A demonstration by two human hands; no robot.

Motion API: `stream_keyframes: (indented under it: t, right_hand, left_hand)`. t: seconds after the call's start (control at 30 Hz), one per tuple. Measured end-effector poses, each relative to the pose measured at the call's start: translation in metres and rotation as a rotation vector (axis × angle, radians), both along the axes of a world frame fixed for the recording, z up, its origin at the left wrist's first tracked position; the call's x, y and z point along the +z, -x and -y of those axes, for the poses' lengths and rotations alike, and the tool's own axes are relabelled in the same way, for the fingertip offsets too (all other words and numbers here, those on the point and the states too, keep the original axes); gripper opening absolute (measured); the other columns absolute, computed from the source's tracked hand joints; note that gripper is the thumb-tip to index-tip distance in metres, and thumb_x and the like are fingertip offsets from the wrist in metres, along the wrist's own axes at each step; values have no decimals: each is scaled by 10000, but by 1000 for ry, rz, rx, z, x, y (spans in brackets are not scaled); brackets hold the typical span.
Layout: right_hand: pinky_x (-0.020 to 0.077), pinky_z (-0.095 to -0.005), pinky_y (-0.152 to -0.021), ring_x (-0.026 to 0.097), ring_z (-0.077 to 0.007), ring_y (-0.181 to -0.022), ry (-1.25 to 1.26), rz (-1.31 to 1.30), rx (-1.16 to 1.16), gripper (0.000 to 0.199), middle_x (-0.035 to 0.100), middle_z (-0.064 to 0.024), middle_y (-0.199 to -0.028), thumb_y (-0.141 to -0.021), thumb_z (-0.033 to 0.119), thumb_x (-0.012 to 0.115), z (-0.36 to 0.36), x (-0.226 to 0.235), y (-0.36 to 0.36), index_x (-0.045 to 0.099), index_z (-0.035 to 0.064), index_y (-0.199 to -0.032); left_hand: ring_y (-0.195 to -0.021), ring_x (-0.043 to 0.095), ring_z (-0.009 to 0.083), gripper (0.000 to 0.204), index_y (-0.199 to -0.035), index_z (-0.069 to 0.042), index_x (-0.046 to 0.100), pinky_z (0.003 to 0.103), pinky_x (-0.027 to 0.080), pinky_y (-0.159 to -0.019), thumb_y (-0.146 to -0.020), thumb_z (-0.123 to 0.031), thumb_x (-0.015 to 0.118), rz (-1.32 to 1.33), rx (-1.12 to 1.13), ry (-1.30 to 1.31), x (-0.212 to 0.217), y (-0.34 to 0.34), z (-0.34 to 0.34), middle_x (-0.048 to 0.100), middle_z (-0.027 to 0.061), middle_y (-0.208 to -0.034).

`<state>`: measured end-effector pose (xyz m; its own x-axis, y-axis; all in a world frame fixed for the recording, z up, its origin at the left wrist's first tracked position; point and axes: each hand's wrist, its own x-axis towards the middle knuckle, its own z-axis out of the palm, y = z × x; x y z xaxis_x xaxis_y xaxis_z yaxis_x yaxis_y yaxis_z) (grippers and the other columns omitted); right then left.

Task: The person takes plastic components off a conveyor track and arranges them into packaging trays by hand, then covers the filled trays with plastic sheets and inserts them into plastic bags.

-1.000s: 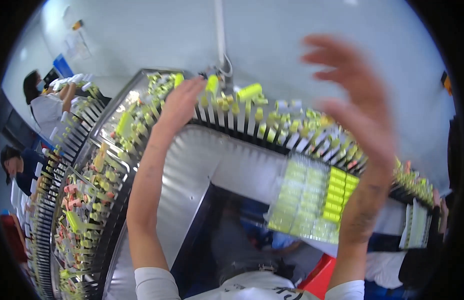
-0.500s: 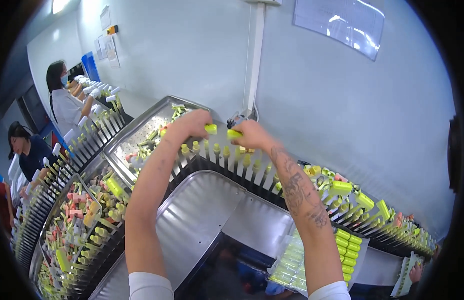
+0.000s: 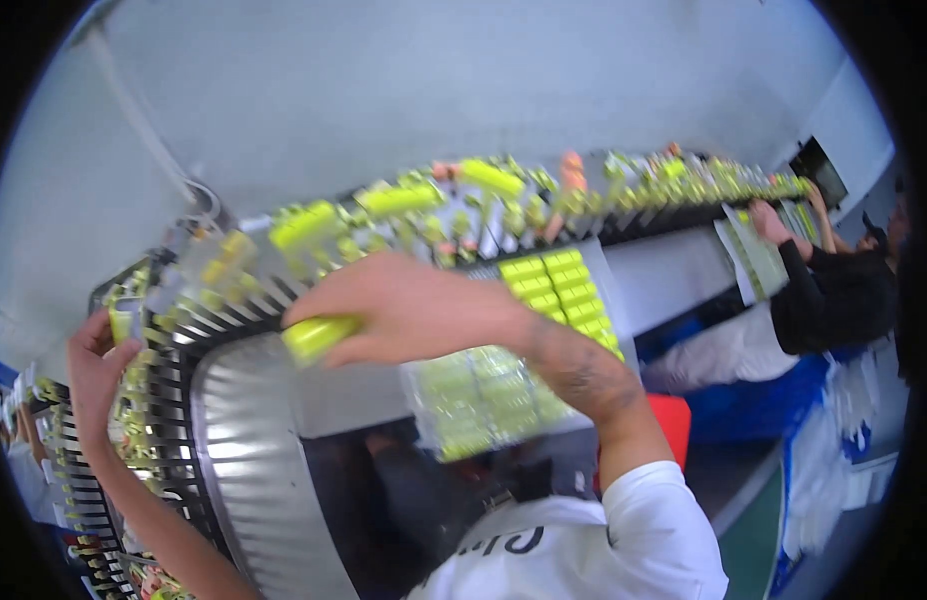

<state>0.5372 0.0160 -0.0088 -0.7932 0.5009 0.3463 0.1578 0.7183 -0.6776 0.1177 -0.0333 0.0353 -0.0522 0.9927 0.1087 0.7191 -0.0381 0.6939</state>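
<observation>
My right hand (image 3: 409,305) is closed round a bright yellow-green plastic cylinder (image 3: 321,338), blurred by motion, above the inner edge of the curved conveyor. At the far left, my left hand (image 3: 96,365) pinches another yellow-green plastic piece (image 3: 125,322) by the row of upright holders. Similar yellow-green cylinders (image 3: 309,226) lie across the holders beyond my right hand. Below my right forearm are a tray of yellow-green cylinders (image 3: 559,285) in rows and a clear plastic-wrapped pack (image 3: 484,400) of pale green pieces.
The conveyor's black slats (image 3: 174,400) curve round a bare metal plate (image 3: 259,450). A cable (image 3: 212,200) hangs by the wall. To the right, a co-worker in a dark top (image 3: 834,295) reaches to the line beside another tray (image 3: 749,255). A red chair back (image 3: 672,425) stands behind me.
The view has swung to the right. My hands, close together before, are now far apart: the right one is nearer the trays, the left one stays by the holders.
</observation>
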Motion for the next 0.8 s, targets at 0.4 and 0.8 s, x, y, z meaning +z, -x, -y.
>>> stream_keyframes:
  t: [0.4, 0.8]
  right_hand:
    - [502, -412, -1004, 636, -343, -1162, -16, 143, -807, 451, 693, -146, -1187, -726, 21, 825, 116, -96, -242, 699, 27, -1159]
    - [425, -472, -1097, 523, -392, -1303, -206, 332, -814, 549, 616, -173, -1292, -683, 99, 868, 133, -121, -234, 673, 37, -1193]
  left_hand:
    - [-867, 663, 327, 442, -1083, -39, 724, 433, 533, -754, -740, -276, 870, -48, -620, -305, -159, -349, 40, 704, 122, -912]
    - [-995, 612, 332, 362, -1050, -54, 711, 459, 502, -877, -785, -268, 833, -280, -444, -575, -178, -372, 40, 641, 108, -1032]
